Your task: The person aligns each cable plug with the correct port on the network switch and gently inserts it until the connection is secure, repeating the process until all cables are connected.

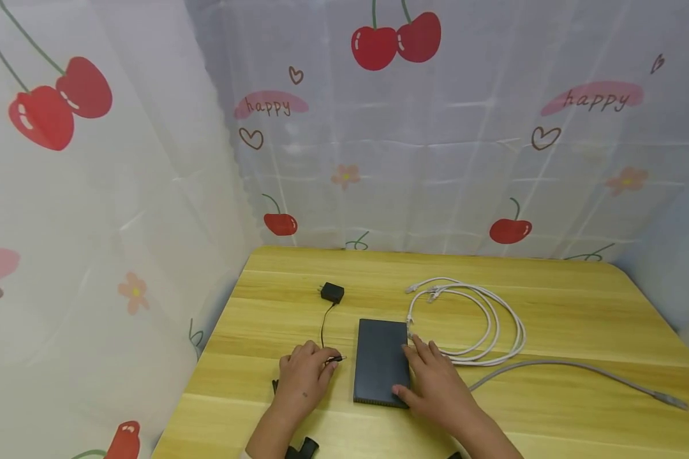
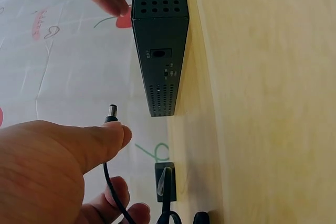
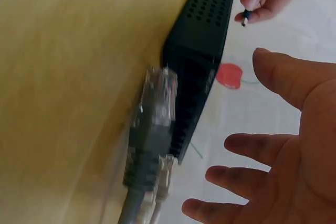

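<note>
A dark network switch [image 1: 381, 363] lies flat on the wooden table, and a round power socket [image 2: 160, 53] shows on its side in the left wrist view. Left of the switch, my left hand [image 1: 305, 379] pinches the barrel plug [image 2: 112, 113] of a thin black cord between thumb and finger. The metal tip is free, apart from the socket. The cord runs back to a black power adapter [image 1: 332, 292]. At the switch's right side, my right hand [image 1: 439, 389] has its fingers spread and grips nothing; whether its thumb touches the switch I cannot tell.
White network cables [image 1: 517, 325] lie coiled behind and right of the switch. A grey network cable [image 1: 574, 363] stretches toward the right edge; a clear-tipped grey plug [image 3: 152, 114] is close to the right wrist camera. Cherry-printed curtains [image 1: 379, 159] surround the table [image 1: 551, 421].
</note>
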A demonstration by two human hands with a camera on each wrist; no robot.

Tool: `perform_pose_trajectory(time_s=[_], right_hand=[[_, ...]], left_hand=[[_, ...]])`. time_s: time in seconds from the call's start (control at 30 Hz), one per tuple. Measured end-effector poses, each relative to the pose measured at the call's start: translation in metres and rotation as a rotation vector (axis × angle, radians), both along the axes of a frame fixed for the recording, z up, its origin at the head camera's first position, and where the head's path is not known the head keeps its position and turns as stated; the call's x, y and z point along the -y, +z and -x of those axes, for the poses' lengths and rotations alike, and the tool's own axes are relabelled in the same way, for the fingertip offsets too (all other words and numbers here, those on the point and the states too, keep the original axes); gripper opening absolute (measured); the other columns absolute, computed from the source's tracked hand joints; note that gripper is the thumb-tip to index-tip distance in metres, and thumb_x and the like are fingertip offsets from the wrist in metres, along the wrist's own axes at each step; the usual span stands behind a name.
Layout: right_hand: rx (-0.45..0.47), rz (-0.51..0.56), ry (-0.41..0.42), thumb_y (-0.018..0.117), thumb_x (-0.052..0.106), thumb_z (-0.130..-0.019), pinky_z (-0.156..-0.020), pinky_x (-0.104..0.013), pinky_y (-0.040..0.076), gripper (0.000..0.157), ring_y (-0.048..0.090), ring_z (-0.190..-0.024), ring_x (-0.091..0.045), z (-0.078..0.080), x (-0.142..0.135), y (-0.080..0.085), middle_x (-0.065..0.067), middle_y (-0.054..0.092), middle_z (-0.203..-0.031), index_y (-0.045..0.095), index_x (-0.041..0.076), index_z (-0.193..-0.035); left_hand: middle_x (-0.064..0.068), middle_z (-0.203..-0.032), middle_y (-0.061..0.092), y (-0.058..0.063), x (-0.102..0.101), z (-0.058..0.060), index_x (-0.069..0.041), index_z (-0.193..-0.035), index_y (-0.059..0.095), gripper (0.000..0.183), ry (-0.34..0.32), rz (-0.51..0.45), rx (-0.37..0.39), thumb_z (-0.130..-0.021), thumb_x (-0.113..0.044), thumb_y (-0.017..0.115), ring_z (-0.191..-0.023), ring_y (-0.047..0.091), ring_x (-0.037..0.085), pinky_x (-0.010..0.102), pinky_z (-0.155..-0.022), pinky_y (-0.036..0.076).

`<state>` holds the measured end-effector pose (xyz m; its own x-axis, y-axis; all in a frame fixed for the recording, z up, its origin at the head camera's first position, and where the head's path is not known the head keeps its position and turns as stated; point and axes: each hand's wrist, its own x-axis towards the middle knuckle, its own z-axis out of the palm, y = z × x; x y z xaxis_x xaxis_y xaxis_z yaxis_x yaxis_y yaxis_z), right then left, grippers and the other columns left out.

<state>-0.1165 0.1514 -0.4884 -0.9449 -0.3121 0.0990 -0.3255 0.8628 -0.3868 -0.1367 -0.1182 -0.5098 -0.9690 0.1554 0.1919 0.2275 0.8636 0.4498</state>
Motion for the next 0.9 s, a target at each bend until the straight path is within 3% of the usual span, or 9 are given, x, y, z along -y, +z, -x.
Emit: perform_pose_trajectory(time_s=[0.13, 0.3, 0.63, 0.9], right_hand=[[0.017, -0.005, 0.021, 0.077, 0.047, -0.084, -0.105, -0.068, 0.032, 0.078, 0.034, -0.139, -0.054, 0.001, 0.007, -0.002, -0.022, 0.037, -0.156, 0.052, 0.004, -0.145], [0.035, -0.025, 0.033, 0.075, 0.049, -0.085, -0.108, -0.065, 0.032, 0.078, 0.032, -0.141, -0.051, 0.003, 0.012, -0.002, -0.021, 0.036, -0.157, 0.050, 0.006, -0.146], [0.055, -0.036, 0.076, 0.073, 0.051, -0.086, -0.105, -0.064, 0.036, 0.079, 0.030, -0.142, -0.051, 0.008, 0.023, -0.001, -0.021, 0.034, -0.158, 0.048, 0.009, -0.148], [0.034, -0.075, 0.121, 0.073, 0.055, -0.085, -0.105, -0.062, 0.037, 0.082, 0.031, -0.141, -0.053, 0.009, 0.032, -0.004, -0.021, 0.034, -0.158, 0.048, 0.010, -0.149]], left_hand=[[-0.010, -0.100, 0.054, -0.002, 0.000, 0.000, -0.035, -0.103, 0.074, 0.012, -0.005, -0.012, -0.017, -0.092, -0.032, 0.072, -0.091, 0.048, 0.014, 0.043, -0.076, 0.035], [0.000, -0.123, 0.060, -0.001, 0.000, 0.000, -0.036, -0.102, 0.075, 0.011, -0.011, -0.015, -0.025, -0.092, -0.033, 0.071, -0.115, 0.052, 0.027, 0.058, -0.087, 0.040], [0.003, -0.131, 0.059, -0.002, 0.000, -0.001, -0.035, -0.103, 0.074, 0.011, -0.020, -0.040, -0.011, -0.093, -0.032, 0.070, -0.120, 0.052, 0.029, 0.062, -0.090, 0.038], [0.008, -0.143, 0.054, -0.003, 0.001, -0.002, -0.032, -0.103, 0.075, 0.012, -0.054, -0.081, 0.007, -0.092, -0.029, 0.072, -0.134, 0.044, 0.036, 0.067, -0.099, 0.034]])
